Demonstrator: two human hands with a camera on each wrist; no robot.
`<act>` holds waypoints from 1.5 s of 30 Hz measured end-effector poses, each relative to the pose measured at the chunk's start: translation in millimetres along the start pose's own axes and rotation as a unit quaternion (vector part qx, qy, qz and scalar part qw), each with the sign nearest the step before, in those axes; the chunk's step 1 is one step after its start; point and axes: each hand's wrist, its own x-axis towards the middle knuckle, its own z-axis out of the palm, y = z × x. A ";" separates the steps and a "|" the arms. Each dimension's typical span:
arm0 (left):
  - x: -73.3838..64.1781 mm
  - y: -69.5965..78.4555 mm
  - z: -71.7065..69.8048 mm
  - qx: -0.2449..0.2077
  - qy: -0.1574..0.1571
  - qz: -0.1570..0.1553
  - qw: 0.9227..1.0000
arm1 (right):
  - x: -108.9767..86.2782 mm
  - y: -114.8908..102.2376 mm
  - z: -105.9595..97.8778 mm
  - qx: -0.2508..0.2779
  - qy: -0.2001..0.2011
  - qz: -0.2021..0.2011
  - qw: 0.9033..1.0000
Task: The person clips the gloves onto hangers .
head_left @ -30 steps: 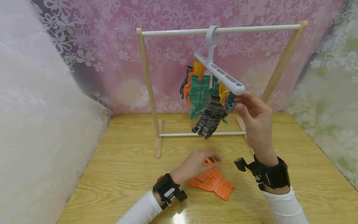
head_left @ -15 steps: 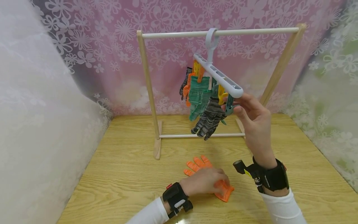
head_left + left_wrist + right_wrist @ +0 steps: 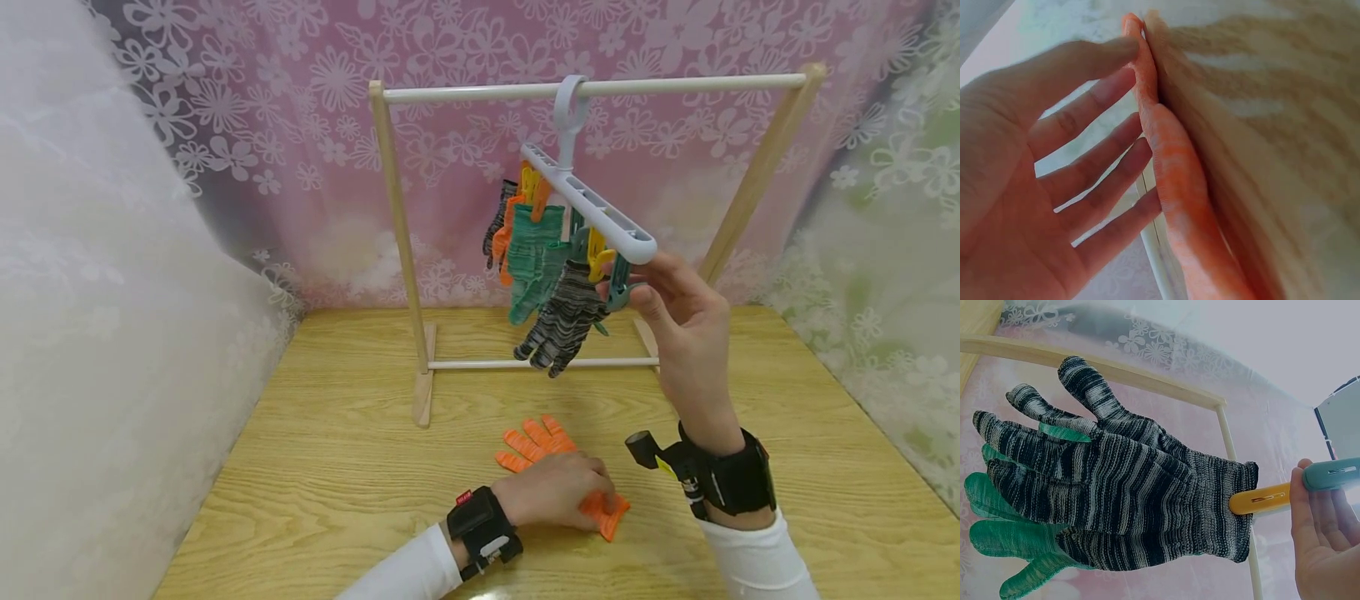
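My right hand (image 3: 693,337) pinches a dark green clothespin (image 3: 618,283) at the near end of the white hanger (image 3: 596,204). Beside it, a yellow clothespin (image 3: 1260,499) clips the cuff of a black-and-grey knit glove (image 3: 1147,481), whose fingers hang down. Behind that hang green gloves (image 3: 536,250), an orange glove (image 3: 502,242) and another dark striped glove (image 3: 501,221). Flat on the table lies a loose orange glove (image 3: 528,442), fingers pointing away. Over its cuff end is my left hand (image 3: 558,492), and in the left wrist view its fairly straight fingertips touch the glove's edge.
A wooden rack with a white top rod (image 3: 465,92) carries the hanger. Its lower rod (image 3: 480,364) and wooden feet (image 3: 422,400) stand toward the back of the wood-grain table (image 3: 322,467). Floral curtains (image 3: 337,167) enclose the back and sides.
My left hand has moved right and nearer me, from the orange glove's fingers to its cuff, and the glove has shifted slightly. My right hand keeps its hold on the green clothespin.
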 end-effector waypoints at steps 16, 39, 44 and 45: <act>3.6 11.7 -3.5 0.076 -0.024 -0.021 0.997 | -2.8 -6.1 2.4 -0.038 0.011 0.019 0.999; -5.2 -9.0 -31.1 -0.034 0.093 -0.057 0.993 | -4.7 -12.5 4.2 -0.065 -0.045 0.062 0.995; -12.2 -15.2 -49.6 -0.037 0.183 -0.078 0.979 | -3.7 -13.9 6.8 -0.078 -0.056 0.071 0.993; -13.8 -16.0 -53.3 -0.047 0.201 -0.081 0.975 | -3.4 -14.3 7.2 -0.081 -0.058 0.072 0.992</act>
